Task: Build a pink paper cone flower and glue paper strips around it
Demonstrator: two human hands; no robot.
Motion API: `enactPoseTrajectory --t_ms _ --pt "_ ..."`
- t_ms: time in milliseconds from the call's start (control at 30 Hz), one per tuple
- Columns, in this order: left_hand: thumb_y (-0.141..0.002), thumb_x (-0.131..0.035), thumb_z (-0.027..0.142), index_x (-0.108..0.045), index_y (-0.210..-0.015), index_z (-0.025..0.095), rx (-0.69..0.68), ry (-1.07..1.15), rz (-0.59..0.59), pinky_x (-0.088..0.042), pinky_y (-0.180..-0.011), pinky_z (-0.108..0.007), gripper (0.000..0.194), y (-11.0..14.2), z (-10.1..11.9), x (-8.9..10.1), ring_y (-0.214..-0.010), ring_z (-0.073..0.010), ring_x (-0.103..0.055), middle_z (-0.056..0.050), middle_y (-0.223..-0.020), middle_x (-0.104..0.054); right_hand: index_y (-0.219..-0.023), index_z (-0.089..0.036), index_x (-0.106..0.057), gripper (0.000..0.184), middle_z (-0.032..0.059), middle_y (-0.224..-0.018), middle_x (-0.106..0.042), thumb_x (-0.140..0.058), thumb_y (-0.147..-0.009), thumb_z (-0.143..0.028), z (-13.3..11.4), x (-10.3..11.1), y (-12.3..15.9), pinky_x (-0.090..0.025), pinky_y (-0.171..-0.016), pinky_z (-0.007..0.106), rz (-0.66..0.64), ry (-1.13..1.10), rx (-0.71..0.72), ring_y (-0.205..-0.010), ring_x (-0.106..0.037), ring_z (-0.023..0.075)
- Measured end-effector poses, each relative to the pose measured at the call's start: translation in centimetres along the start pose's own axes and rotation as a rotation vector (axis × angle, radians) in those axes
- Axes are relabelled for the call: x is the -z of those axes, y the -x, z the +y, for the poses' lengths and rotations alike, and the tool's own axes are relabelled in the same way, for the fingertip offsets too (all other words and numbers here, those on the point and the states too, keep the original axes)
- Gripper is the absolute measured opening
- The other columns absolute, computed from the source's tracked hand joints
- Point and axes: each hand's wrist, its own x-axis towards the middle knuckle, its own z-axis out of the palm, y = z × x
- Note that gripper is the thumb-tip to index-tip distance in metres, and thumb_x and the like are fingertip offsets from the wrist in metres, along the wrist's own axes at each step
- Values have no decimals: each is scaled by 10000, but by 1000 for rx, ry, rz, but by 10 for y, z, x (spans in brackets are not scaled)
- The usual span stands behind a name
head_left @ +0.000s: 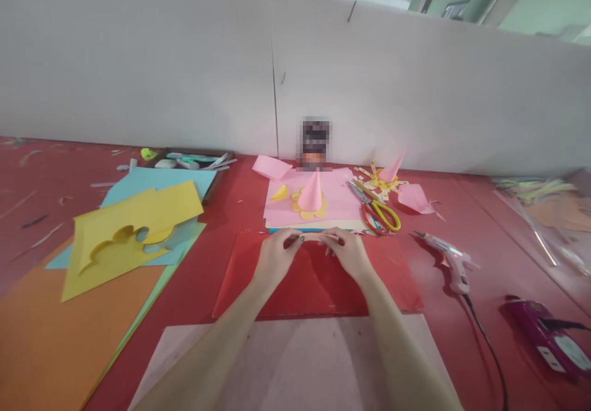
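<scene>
Above a red board (318, 294), my left hand (276, 256) and my right hand (351, 255) face each other with bent fingers. Between their fingertips stretches a thin pale strip (314, 237), one end pinched in each hand. Whether it is paper or wood I cannot tell. Just beyond them a pink paper cone (311, 194) stands upright on a yellow scalloped paper flower (308, 215). Both rest on pink paper sheets (341, 197), with a yellow curved cutout (279, 193) to the left. Scissors (376, 208) with red and yellow handles lie at the right.
A glue gun (446, 256) with a lit red light lies at right, its cord running toward a purple power strip (551, 337). Yellow cut paper (133, 232) tops coloured sheets at left. A second pink cone (393, 168) sits among small yellow pieces. A white partition (184, 60) stands behind.
</scene>
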Motion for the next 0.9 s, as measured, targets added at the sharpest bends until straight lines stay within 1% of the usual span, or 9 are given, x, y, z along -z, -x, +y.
enactPoseTrajectory --t_ms 100,233,300,400,500,633,767,900 --pt "-805 -482 287 -553 -812 205 -3 84 -50 -470 -707 -275 109 2 4 -2 -721 -156 -614 2 -745 -642 -814 -185 -640 243 18 -687 -655 -561 -764 -409 -4 0 0 -434 -503 234 -35 -80 -20 -511 -540 118" --pt "-804 -486 349 -499 -886 200 89 333 -183 -477 -630 -269 171 3 9 -5 -606 -145 -611 23 -659 -626 -806 -187 -651 247 14 -689 -659 -588 -741 -416 -7 1 1 -456 -534 237 -87 -151 -57 -565 -570 128" --pt "-796 -497 367 -497 -920 193 127 406 -232 -474 -610 -274 214 2 9 -6 -575 -149 -612 24 -640 -632 -805 -189 -653 242 10 -691 -663 -598 -733 -414 -7 0 1 -467 -548 241 -108 -181 -76 -581 -584 132" --pt "-803 -486 380 -510 -845 185 142 442 -269 -474 -610 -284 201 0 8 -5 -566 -157 -621 9 -646 -650 -794 -186 -653 243 1 -656 -651 -616 -717 -413 -5 -2 1 -479 -544 246 -134 -226 -93 -569 -587 132" --pt "-807 -478 378 -496 -741 188 151 442 -231 -481 -630 -291 202 0 8 -4 -572 -162 -631 4 -647 -659 -819 -185 -645 267 0 -666 -653 -635 -696 -422 -4 -4 0 -503 -548 266 -124 -284 -130 -577 -601 142" --pt "-803 -485 383 -486 -734 197 168 422 -162 -484 -641 -294 198 0 8 -4 -586 -168 -640 11 -649 -667 -828 -186 -614 316 -2 -651 -650 -674 -651 -440 -5 -4 -1 -538 -563 300 -69 -385 -186 -589 -617 156" --pt "-795 -491 392 -478 -740 202 184 443 -171 -490 -655 -309 198 -1 6 -6 -604 -177 -645 1 -657 -674 -769 -189 -611 308 2 -623 -640 -689 -632 -454 -6 -3 -1 -552 -568 305 -19 -401 -187 -601 -620 159" --pt "-777 -511 386 -484 -724 200 193 469 -185 -494 -715 -331 196 -1 5 -5 -668 -190 -655 -6 -651 -676 -754 -185 -615 294 -10 -596 -628 -696 -630 -440 -4 -1 0 -555 -564 301 -22 -398 -160 -578 -613 150"
